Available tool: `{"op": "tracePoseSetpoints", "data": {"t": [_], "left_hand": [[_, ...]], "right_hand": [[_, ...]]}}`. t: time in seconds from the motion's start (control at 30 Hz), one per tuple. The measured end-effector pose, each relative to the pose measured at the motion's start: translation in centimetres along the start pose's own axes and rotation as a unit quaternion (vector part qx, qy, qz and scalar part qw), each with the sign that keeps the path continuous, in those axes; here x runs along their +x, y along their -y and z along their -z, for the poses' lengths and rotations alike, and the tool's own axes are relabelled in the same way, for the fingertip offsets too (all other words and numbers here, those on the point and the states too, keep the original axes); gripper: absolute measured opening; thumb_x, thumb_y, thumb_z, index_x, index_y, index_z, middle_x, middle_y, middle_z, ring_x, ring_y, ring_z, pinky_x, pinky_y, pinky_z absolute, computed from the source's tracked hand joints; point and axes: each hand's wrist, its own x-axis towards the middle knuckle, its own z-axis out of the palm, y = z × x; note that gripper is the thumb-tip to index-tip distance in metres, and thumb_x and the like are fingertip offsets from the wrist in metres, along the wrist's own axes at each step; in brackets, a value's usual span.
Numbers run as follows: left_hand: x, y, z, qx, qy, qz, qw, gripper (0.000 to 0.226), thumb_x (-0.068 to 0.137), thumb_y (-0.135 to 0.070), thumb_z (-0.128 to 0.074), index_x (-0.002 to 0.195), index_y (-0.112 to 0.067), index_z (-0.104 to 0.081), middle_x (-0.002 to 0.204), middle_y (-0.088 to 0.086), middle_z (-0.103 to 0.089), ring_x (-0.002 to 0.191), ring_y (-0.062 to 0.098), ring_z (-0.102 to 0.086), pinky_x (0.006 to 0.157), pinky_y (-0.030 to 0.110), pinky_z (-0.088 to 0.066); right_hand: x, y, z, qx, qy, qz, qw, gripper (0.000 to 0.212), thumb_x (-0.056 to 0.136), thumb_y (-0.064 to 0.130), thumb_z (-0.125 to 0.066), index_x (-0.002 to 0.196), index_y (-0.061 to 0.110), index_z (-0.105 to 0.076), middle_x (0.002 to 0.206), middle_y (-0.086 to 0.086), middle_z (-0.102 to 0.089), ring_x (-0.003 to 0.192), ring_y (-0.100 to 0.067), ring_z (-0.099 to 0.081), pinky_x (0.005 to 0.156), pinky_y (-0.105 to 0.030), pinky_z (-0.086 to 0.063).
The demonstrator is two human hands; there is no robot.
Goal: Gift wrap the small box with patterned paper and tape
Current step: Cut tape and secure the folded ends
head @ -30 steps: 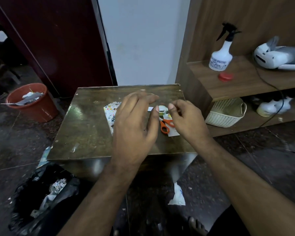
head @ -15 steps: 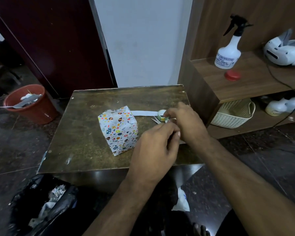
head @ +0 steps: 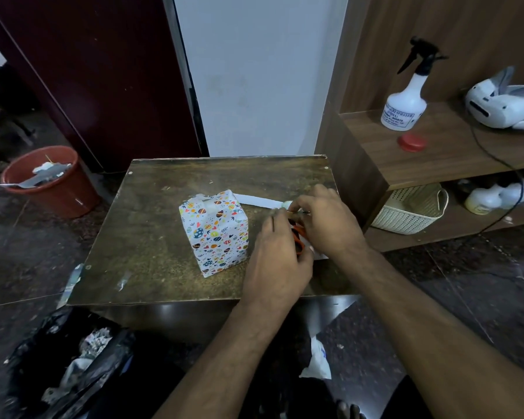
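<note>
Hands moving off the box and over to the scissors and tape

Nearest, the left hand (head: pixel 277 261) is curling round the orange scissors (head: pixel 298 238), having left the wrapped box (head: pixel 215 232) it was covering a second ago. Just beyond, the right hand (head: pixel 327 220) is pinching the tape roll (head: pixel 286 204), a white paper strip (head: pixel 256 201) trailing left. The box is now standing uncovered mid-table (head: pixel 152 237), so probably cutting tape for the top flap next.

Scissors (head: pixel 298 237) (mostly) under both hands

spray bottle (head: pixel 404 108) label — "AGRI SPRAYER (INDIA)" | rest unreadable
</note>
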Motion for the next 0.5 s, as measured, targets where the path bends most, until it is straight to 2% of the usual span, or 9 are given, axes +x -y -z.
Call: {"op": "tracePoseSetpoints", "data": {"t": [0.07, 0.13, 0.23, 0.3, 0.4, 0.43, 0.5], "left_hand": [[0.3, 0.0, -0.2, 0.0, 0.0, 0.013, 1.0, 0.076, 0.094, -0.027, -0.066, 0.157, -0.009, -0.026, 0.161, 0.011, -0.033, 0.149, 0.027, -0.033, 0.12, 0.041, -0.034], [0.5, 0.0, -0.5, 0.013, 0.002, 0.02, 1.0, 0.083, 0.096, -0.034, -0.064, 0.16, -0.007, -0.018, 0.167, 0.013, -0.023, 0.154, 0.028, -0.024, 0.124, 0.042, -0.027], [0.5, -0.4, -0.6, 0.018, 0.002, 0.027, 0.999, 0.09, 0.096, -0.043, -0.065, 0.162, -0.008, -0.014, 0.167, 0.013, -0.023, 0.152, 0.033, -0.026, 0.121, 0.044, -0.03], [0.5, -0.8, -0.4, -0.015, -0.011, 0.023, 1.0, 0.093, 0.092, -0.043, -0.07, 0.161, -0.011, -0.016, 0.164, 0.011, -0.03, 0.149, 0.03, -0.031, 0.117, 0.045, -0.036], [0.2, -1.5, -0.2, -0.07, -0.039, 0.001, 0.997, 0.098, 0.087, -0.037, -0.079, 0.162, -0.016, -0.019, 0.159, 0.004, -0.039, 0.147, 0.02, -0.035, 0.115, 0.036, -0.038], [0.0, -1.8, -0.1, -0.077, -0.05, -0.008, 0.996, 0.098, 0.087, -0.036, -0.08, 0.162, -0.018, -0.019, 0.16, 0.002, -0.039, 0.147, 0.018, -0.034, 0.114, 0.032, -0.036], [-0.2, -2.1, 0.0, -0.091, -0.071, -0.026, 0.993, 0.098, 0.086, -0.033, -0.082, 0.162, -0.019, -0.021, 0.159, 0.002, -0.04, 0.147, 0.015, -0.036, 0.11, 0.024, -0.034]], "right_hand": [[-0.3, -0.2, 0.3, 0.062, -0.02, -0.009, 0.998, 0.015, 0.097, 0.02, -0.068, 0.109, 0.026, -0.074, 0.105, -0.001, -0.05, 0.108, -0.02, -0.049, 0.086, -0.035, -0.047], [-0.6, -0.7, 0.9, 0.103, -0.013, -0.01, 0.995, 0.014, 0.098, 0.018, -0.068, 0.109, 0.021, -0.075, 0.104, -0.001, -0.048, 0.109, -0.02, -0.048, 0.083, -0.032, -0.045], [-1.8, -1.7, 2.0, 0.185, -0.005, -0.01, 0.983, 0.011, 0.1, 0.02, -0.066, 0.105, 0.023, -0.075, 0.106, -0.004, -0.054, 0.107, -0.02, -0.055, 0.082, -0.03, -0.047], [-2.8, -2.0, 3.0, 0.31, 0.001, -0.03, 0.95, 0.012, 0.103, 0.022, -0.063, 0.099, 0.02, -0.074, 0.103, -0.009, -0.067, 0.095, -0.015, -0.065, 0.082, -0.03, -0.051], [-3.7, -1.6, 4.6, 0.496, 0.071, -0.086, 0.861, 0.022, 0.104, 0.024, -0.059, 0.103, 0.009, -0.075, 0.099, -0.017, -0.077, 0.086, -0.019, -0.072, 0.079, -0.036, -0.058], [-4.0, -1.5, 4.9, 0.513, 0.088, -0.086, 0.849, 0.023, 0.103, 0.026, -0.06, 0.104, 0.008, -0.075, 0.1, -0.018, -0.077, 0.086, -0.02, -0.072, 0.079, -0.036, -0.058], [-4.2, -1.2, 5.2, 0.525, 0.099, -0.063, 0.843, 0.024, 0.103, 0.025, -0.06, 0.102, 0.006, -0.074, 0.093, -0.012, -0.077, 0.079, -0.011, -0.07, 0.071, -0.026, -0.056]]}}
